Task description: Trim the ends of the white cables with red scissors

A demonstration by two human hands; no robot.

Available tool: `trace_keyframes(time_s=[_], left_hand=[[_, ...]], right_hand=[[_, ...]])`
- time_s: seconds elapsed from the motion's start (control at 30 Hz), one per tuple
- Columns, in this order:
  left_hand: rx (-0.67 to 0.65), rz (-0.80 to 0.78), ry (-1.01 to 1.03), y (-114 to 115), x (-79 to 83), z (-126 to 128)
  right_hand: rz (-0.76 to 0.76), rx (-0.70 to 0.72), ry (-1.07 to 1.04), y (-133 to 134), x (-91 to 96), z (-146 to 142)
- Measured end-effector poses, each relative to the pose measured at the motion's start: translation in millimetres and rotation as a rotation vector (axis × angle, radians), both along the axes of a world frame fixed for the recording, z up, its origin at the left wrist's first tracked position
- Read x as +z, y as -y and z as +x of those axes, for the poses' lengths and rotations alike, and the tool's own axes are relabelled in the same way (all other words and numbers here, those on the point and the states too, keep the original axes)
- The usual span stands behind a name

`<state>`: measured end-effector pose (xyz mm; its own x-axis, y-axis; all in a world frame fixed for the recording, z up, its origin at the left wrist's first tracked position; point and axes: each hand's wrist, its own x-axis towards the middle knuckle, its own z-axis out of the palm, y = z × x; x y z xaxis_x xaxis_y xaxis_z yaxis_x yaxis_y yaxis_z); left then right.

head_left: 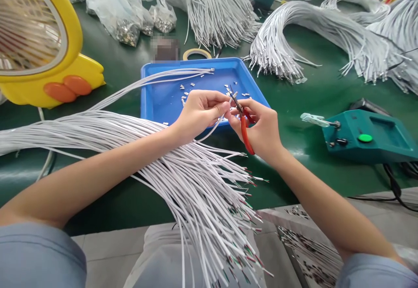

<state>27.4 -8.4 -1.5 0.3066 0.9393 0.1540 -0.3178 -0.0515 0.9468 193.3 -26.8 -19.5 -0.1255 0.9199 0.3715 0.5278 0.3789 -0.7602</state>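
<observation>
View from above a person's own two bare hands, which meet over the near edge of a shallow blue plastic tray [153,83] on a dark green bench [310,96].

The left hand [200,109] has its fingers closed in a pinch around a single thin white cable [212,128], close to the cable's free end. The cable's long axis rises from the lower left towards the upper right, so its tip points at the other hand.

The right hand [263,127] is closed around small red-handled pliers [245,129]. The handles hang down towards the person, and the dark nose angles up and left to the cable tip. Whether the nose is closed on the tip is too small to tell. The two hands are almost touching, and the cable end lies just left of the pliers' nose.

A thick bundle of white cables [183,175] fans across the bench and the person's lap below the forearms. Small metal pieces [192,85] are scattered in the tray.

A yellow duck-shaped fan [70,68] stands at the far left, and a teal box with a green button [375,138] sits at the right.
</observation>
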Motion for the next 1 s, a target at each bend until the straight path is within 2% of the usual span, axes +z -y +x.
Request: trace_keyframes(time_s=[0.57, 0.7, 0.87, 1.0], left_hand=[[-0.013, 0.077, -0.069, -0.3, -1.1, -1.6], [-0.003, 0.085, -0.078, 0.5, 1.2, -1.1], [-0.02, 0.02, -0.097, -1.4, 1.2, -3.0], [0.028, -0.055, -0.013, -4.0, 0.5, -5.5]], right_hand=[[0.09, -0.036, 0.168, 4.0, 8.7, 0.1], [0.075, -0.014, 0.149, 3.8, 7.7, 0.4], [0.05, 0.008, 0.11, -1.9, 0.2, 3.6], [0.011, -0.062, -0.003, -8.4, -1.0, 5.5]])
